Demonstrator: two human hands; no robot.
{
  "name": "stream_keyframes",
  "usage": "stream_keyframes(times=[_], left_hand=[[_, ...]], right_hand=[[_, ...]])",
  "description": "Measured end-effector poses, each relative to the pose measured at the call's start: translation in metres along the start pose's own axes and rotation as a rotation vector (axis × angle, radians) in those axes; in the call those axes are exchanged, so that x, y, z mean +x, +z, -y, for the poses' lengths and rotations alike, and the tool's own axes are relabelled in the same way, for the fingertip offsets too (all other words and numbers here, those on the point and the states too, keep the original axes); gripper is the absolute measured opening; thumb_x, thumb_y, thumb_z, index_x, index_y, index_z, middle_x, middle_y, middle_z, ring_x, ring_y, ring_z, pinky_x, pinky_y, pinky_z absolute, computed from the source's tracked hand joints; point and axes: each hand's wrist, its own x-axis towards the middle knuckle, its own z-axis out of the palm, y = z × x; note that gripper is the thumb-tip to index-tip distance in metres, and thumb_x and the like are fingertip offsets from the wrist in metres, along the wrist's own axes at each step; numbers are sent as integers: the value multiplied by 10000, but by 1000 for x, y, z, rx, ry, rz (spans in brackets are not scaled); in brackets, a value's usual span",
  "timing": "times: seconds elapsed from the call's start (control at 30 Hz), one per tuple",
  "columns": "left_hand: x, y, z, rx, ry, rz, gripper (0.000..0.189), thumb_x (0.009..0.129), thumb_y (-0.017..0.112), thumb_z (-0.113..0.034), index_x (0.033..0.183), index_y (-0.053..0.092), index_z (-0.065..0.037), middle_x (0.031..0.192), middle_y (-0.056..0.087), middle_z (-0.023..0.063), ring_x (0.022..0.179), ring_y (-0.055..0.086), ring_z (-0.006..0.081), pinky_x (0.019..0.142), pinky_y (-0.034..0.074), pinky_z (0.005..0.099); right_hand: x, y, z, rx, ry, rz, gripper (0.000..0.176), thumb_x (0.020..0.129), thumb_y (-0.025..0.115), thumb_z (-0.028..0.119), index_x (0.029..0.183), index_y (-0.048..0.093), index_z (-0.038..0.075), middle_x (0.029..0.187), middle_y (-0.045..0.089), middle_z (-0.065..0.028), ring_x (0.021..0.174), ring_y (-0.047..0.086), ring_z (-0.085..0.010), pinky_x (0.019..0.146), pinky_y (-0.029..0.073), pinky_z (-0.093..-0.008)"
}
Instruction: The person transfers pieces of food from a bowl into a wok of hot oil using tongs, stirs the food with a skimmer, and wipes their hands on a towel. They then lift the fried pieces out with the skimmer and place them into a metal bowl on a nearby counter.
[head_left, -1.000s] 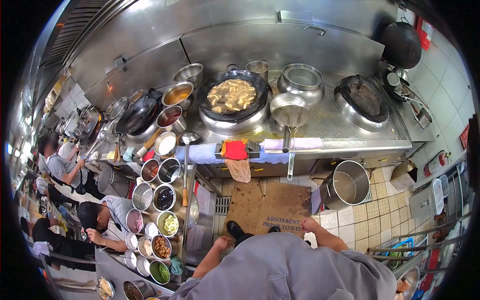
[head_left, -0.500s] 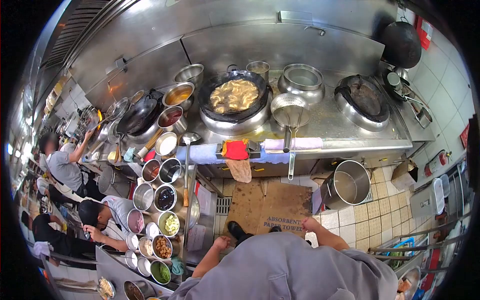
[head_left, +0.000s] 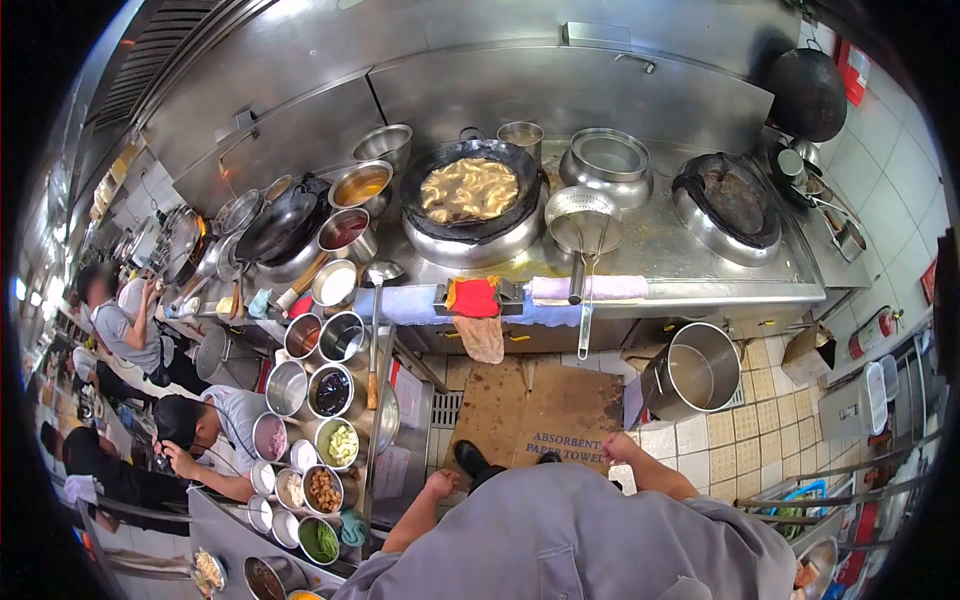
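My left hand [head_left: 443,484] hangs low at my side, its fingers loosely curled, with nothing visible in it. It is nearest to the counter of ingredient pots on the left. My right hand [head_left: 620,448] is also loosely curled and bare, above the flattened cardboard [head_left: 567,405] on the floor. Ahead of me, well beyond both hands, a large wok [head_left: 420,215] on the range holds pale golden dumpling-like pieces [head_left: 468,188] in bubbling oil. A perforated strainer [head_left: 583,222] and a wire skimmer [head_left: 586,315] lie to its right.
A tall pot [head_left: 700,370] of cloudy liquid stands on the floor at right. A ladle [head_left: 376,330] rests beside several ingredient pots, including chopped green vegetables [head_left: 342,446]. One co-worker [head_left: 215,440] bends over the left counter; another person [head_left: 125,325] stands farther back.
The standing person at far left has drawn an arm back from the woks, and the flame there no longer shows. My hands stay almost where they were. The view has shifted slightly.
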Motion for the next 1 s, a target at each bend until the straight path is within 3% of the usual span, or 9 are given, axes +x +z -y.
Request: stream_keyframes(times=[0.13,0.2,0.3,0.5,0.73,0.8,0.97,1.0], left_hand=[[-7,3,-6,189,-6,-56,244,876,392,-139,1031,546,-31,849,572,50,704,539,165,560,452,284],[2,-2,4,397,144,45,254,867,389,-135,1037,546,-31,852,573,44,700,534,163,565,443,295],[-18,7,-16,225,-7,-20,264,861,385,-132,1038,551,-30,887,578,44,747,539,161,612,453,300],[-11,6,-5,52,43,-37,266,863,388,-139,1036,563,-40,877,590,56,737,555,168,574,451,292],[7,1,8,182,1,-74,249,858,437,-167,1012,587,-43,832,614,51,651,581,180,575,472,292],[7,2,8,270,67,-110,258,860,459,-205,1003,592,-36,797,625,64,607,592,174,575,475,286],[25,-4,25,334,75,-136,295,857,487,-267,998,592,-30,821,636,97,636,617,164,568,473,292],[20,-2,21,375,68,-133,307,858,490,-280,1001,589,-28,831,638,104,636,622,166,572,474,292]], right_hand=[[12,1,-10,-84,16,15,131,757,483,118,778,605,74,660,618,-67,541,605,-157,426,465,-300],[20,4,-18,-37,6,21,131,758,487,116,789,605,69,660,618,-69,536,602,-159,427,465,-300],[24,4,-22,-14,-10,20,138,762,491,117,810,606,58,665,620,-74,529,595,-162,431,466,-299],[15,3,-13,-43,0,25,152,775,479,112,830,607,49,679,622,-82,535,595,-165,437,469,-297],[11,6,-17,49,-9,29,179,801,453,120,901,585,54,719,625,-95,567,604,-189,444,474,-322],[16,7,-21,-20,-10,47,181,803,450,125,911,581,60,726,626,-97,571,605,-192,441,472,-325],[34,10,-39,-51,7,73,181,810,450,145,915,579,75,728,625,-97,570,603,-195,435,467,-335],[41,10,-48,-169,-126,84,179,810,452,150,909,581,74,728,625,-96,571,604,-197,436,467,-341]])
